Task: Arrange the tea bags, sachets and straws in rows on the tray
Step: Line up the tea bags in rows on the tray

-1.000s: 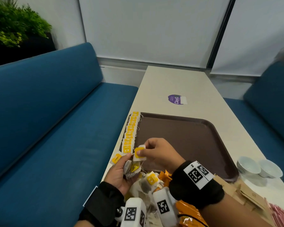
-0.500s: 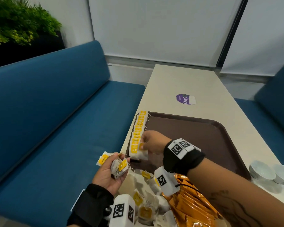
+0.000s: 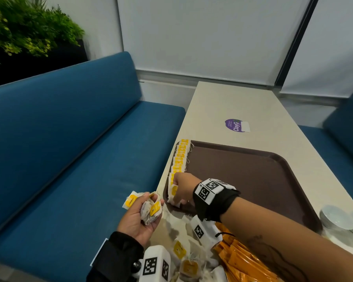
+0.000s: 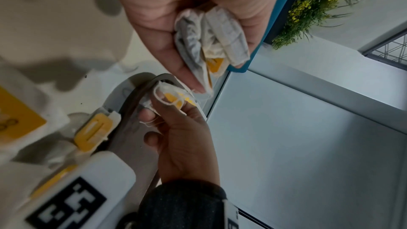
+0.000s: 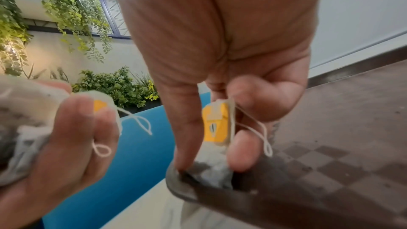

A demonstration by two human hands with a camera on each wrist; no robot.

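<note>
Tea bags: a row of tea bags (image 3: 180, 157) with yellow tags runs along the left rim of the tray, from its far corner toward the near one.
Bench: a blue bench (image 3: 65, 159) stands left of the surface.
Surface: the pale surface (image 3: 218, 106) carries the tray, a purple sticker (image 3: 235, 125) beyond it and white bowls (image 3: 337, 219) at the right edge.
Tray: the brown tray (image 3: 253, 176) lies flat.
Orange sachets: a heap of orange sachets (image 3: 238, 259) lies near the person, beside loose tea bags (image 3: 183, 255).
Right hand: the right hand (image 3: 182, 187) pinches one tea bag (image 5: 216, 124) between thumb and fingers, its lower end touching the tray's near left corner; grip closed on it.
Left hand: the left hand (image 3: 139, 218), just beside the surface's edge, curls its grip round a bunch of tea bags (image 4: 211, 37).
</note>
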